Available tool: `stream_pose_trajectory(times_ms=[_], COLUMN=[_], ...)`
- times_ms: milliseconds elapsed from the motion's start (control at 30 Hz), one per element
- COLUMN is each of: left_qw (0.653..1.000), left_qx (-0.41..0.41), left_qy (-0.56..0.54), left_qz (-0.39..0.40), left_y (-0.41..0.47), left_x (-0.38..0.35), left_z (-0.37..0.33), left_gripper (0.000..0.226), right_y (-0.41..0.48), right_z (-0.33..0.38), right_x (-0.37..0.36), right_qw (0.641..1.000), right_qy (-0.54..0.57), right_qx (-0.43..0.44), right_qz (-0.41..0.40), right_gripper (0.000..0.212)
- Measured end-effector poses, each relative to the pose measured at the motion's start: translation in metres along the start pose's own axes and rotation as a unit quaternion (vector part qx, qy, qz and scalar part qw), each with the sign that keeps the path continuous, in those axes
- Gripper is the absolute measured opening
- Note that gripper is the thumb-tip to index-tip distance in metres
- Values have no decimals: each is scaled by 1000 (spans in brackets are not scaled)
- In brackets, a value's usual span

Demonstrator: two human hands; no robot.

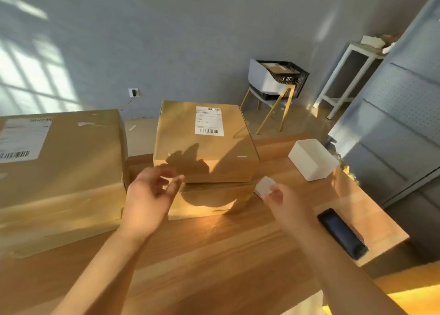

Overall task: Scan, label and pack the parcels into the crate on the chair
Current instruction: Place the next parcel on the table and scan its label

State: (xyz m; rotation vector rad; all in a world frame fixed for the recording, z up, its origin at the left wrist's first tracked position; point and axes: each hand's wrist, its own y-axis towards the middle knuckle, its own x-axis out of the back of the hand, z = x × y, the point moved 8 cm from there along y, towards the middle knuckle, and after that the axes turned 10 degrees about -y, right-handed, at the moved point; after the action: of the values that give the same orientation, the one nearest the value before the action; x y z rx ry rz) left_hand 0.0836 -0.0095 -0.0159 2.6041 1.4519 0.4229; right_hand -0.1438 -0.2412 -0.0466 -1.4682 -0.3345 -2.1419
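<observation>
Perhaps three parcels [204,141], one crate [288,76]

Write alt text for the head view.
Two bare hands reach over a wooden table toward two stacked boxes; the right hand holds a small white label, the left hand is open. A black crate sits on a chair behind.

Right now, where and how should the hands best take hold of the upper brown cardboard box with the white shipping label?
Probably by the left and right side walls of the upper brown cardboard box, one palm on each, coming in from the near side. It sits square on a second cardboard box, so its underside is covered. The left hand is free.
</observation>
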Motion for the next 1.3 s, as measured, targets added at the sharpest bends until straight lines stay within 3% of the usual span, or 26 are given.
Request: stream_pose_trajectory(times_ms=[100, 200, 333, 433, 533, 700, 800, 933, 1033, 1167, 1300], left_qw=[997, 992, 979, 974, 977, 993, 998, 999, 999, 994, 980], left_qx=[-28, 32, 143, 180, 146, 95, 58, 26, 34, 81, 153], left_qy=[44, 94, 137, 138, 157, 69, 8, 36, -5, -73, -113], left_qz=[-64, -76, -50, 9, 21, -20, -34, -11, -9, -10, -63], left_y=[32, 60, 84, 89, 90, 66, 38, -7, -51, -122, -195], left_x=[6, 5, 0, -10, -15, -18, -24, -43, -59, -83, -107], left_z=[-8, 2, 23, 32, 28, 11, -5, -24, -30, -21, 3], left_gripper=[26, 45, 68, 52, 40, 61, 72, 89, 82, 53, 28], right_y=[33, 63, 92, 100, 101, 90, 77, 53, 30, -7, -40], right_z=[15, 30, 42, 44, 42, 26, 0, -31, -59, -111, -164], right_x=[13, 14, -1, -17, -16, -3, 9, 27, 33, 24, 10], right_qw=[995, 993, 993, 975, 968, 950, 927, 909, 907, 911, 929], right_qy=[69, 95, 116, 201, 220, 288, 358, 399, 398, 382, 331], right_qx=[2, 8, 4, -2, 12, 47, 46, 73, 103, 106, 87], right_qz=[-67, -69, 7, 96, 118, 113, 98, 92, 91, 115, 143], right_gripper=[52, 66, 72, 66, 57, 14, 28, 55, 50, 44, 41])
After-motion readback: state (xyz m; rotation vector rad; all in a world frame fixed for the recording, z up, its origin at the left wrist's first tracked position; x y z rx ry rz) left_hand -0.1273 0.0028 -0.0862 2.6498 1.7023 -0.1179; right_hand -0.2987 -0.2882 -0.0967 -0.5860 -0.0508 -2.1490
